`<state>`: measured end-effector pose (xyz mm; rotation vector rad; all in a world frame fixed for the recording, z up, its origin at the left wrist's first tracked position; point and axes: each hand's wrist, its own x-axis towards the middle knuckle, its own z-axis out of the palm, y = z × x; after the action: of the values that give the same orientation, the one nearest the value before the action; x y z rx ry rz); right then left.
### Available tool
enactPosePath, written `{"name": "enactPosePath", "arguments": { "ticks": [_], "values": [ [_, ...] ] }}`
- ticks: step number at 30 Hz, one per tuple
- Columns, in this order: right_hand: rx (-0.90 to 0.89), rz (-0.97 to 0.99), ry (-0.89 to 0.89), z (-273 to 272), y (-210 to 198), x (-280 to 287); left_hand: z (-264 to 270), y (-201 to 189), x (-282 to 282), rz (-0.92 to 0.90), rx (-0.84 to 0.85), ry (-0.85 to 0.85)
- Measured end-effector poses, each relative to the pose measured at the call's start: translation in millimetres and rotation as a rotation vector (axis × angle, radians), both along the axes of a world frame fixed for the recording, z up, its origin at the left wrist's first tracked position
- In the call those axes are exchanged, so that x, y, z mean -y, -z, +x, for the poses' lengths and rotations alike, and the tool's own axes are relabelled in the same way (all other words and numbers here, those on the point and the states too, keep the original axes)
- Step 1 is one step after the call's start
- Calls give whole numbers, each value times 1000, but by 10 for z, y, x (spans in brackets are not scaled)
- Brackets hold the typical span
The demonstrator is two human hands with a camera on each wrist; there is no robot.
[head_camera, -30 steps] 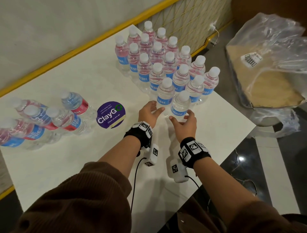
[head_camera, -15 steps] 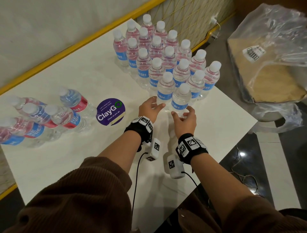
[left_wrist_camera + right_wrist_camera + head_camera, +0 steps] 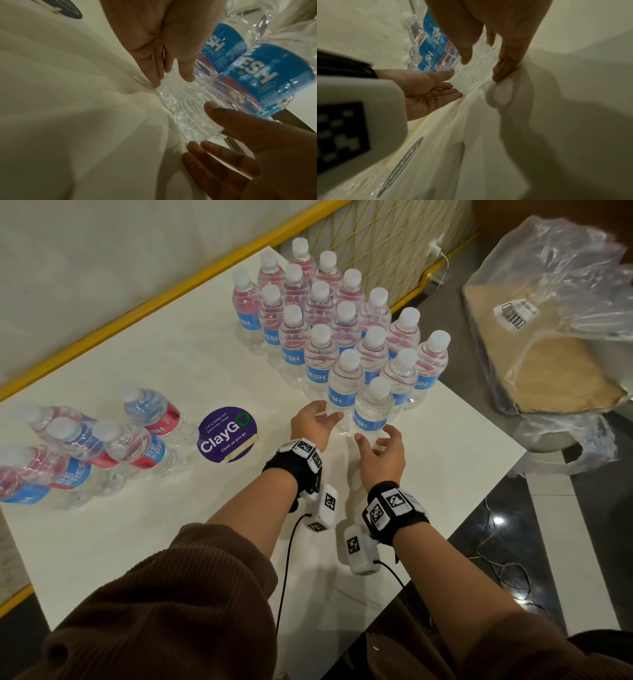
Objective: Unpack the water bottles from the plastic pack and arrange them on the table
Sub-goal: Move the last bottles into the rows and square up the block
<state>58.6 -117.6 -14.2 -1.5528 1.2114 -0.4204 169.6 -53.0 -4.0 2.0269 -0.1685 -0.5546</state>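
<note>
Several upright water bottles (image 3: 346, 313) with blue labels stand in rows at the far right of the white table (image 3: 171, 542). The nearest bottle (image 3: 372, 409) stands at the front of the group. My left hand (image 3: 317, 422) lies with straight fingers at the bases of the front bottles (image 3: 181, 102). My right hand (image 3: 380, 450) has its thumb and straight fingers on either side of the nearest bottle's base (image 3: 476, 73). Neither hand curls around a bottle. Several more bottles (image 3: 137, 446) lie on their sides at the table's left.
The emptied clear plastic wrap with its cardboard tray (image 3: 555, 361) sits off the table at the right. A round purple ClayGo sticker (image 3: 227, 434) lies left of my hands. The table's right edge (image 3: 493, 477) is near the front bottles. A yellow rail (image 3: 137, 302) runs behind.
Both hands stay at the bases of the front bottles, barely shifted. The head view has moved slightly.
</note>
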Motion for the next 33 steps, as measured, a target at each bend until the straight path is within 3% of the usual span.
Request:
{"name": "enactPosePath", "arguments": {
  "ticks": [9, 14, 18, 23, 27, 30, 33],
  "values": [
    [-48, 43, -32, -34, -106, 9, 67, -53, -7, 105, 28, 106],
    [-125, 142, -157, -157, -101, -32, 111, -223, -428, 109, 20, 215],
    [-89, 138, -398, -33, -276, -389, 149, -498, -1099, 77, 82, 88],
    [12, 76, -638, 398, -617, -1029, 160, -781, -2144, -1, 231, -217],
    [71, 44, -771, 716, -827, -1586, 186, -889, -2838, 55, 353, -443],
    [94, 35, -825, 935, -958, -1946, 294, -892, -3115, 85, 372, -472],
    [110, 6, -777, 1225, -1044, -2124, 400, -875, -3181, 82, 321, -350]
  ]
}}
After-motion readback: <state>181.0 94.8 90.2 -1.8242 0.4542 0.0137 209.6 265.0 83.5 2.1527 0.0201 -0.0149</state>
